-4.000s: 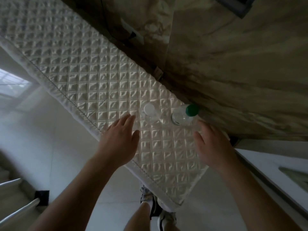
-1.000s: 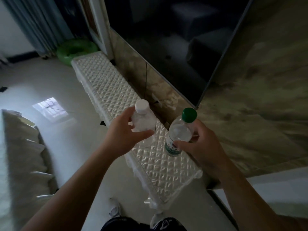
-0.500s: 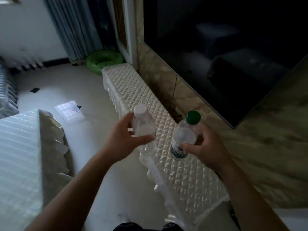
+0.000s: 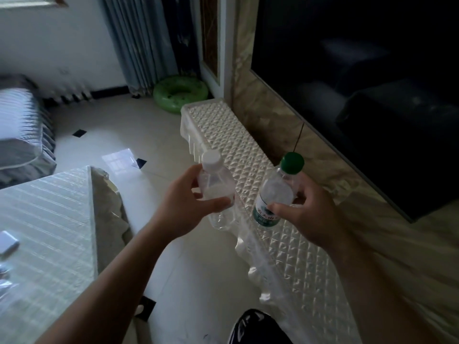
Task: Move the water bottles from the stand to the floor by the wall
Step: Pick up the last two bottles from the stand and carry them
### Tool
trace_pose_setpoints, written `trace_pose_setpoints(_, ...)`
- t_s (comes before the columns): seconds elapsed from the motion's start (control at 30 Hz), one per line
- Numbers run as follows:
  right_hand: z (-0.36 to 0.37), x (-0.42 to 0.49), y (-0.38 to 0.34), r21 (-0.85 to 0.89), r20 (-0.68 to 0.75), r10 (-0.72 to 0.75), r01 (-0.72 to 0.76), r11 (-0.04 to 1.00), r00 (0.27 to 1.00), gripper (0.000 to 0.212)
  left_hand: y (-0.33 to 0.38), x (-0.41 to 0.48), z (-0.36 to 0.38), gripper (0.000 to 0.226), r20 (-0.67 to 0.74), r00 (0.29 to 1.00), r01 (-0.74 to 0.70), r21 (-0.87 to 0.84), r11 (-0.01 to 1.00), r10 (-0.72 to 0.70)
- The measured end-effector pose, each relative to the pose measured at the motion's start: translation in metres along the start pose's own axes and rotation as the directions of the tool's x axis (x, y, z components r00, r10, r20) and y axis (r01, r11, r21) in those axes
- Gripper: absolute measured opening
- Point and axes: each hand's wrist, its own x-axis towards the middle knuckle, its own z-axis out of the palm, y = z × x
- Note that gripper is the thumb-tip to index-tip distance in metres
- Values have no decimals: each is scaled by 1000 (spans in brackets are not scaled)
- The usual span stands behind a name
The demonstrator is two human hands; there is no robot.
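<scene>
Both bottles are riding a little higher and further along the stand than half a second ago, and the view is swinging up toward the far end of the room. The white-capped bottle (image 4: 216, 182) is sitting upright in the left hand (image 4: 181, 212), with thumb and fingers wrapping its middle. The green-capped bottle (image 4: 275, 192) is leaning slightly in the right hand (image 4: 313, 217), which is pinching it around the label. Each is hanging in the air above the near stretch of the quilted stand (image 4: 223, 127), touching nothing else.

Beyond them the stand is running along the marbled wall (image 4: 270, 120) under a dark television (image 4: 360, 70), and pale tiled floor (image 4: 111, 135) is lying open to the left, with a green inflatable ring (image 4: 180, 93) at the far end. A covered table (image 4: 44, 219) is standing close on the left.

Trouble looks likeliest at the set-down: smooth plastic held one-handed could slip while the person is bending, and a light bottle landing tilted on hard tile could topple and roll away from the wall.
</scene>
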Motion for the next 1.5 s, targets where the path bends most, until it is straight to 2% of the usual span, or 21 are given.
trace_pose_setpoints(0.27, 36, 98, -14, -10, 44, -29, 29, 1000, 999, 49, -30, 64, -49, 72, -69, 998, 3, 22, 1000, -2)
trace_pose_setpoints(0.53, 71, 244, -26, 34, 113, -81, 78, 996, 990, 51, -46, 178, -93, 69, -196, 981, 15, 52, 999, -5)
trace_pose_setpoints(0.83, 97, 381, -51, 52, 201, -132, 124, 991, 971, 49, -59, 290, -133, 69, -287, 957, 41, -3, 999, -40)
trace_pose_setpoints(1.17, 155, 490, -84, 55, 253, -133, 123, 991, 958, 43, -100, 381, -205, 69, -331, 941, 67, -39, 997, -76)
trace_pose_setpoints(1.5, 258, 614, -139, 28, 220, -116, 113, 993, 969, 47, -155, 495, -328, 64, -274, 959, 58, -41, 997, -68)
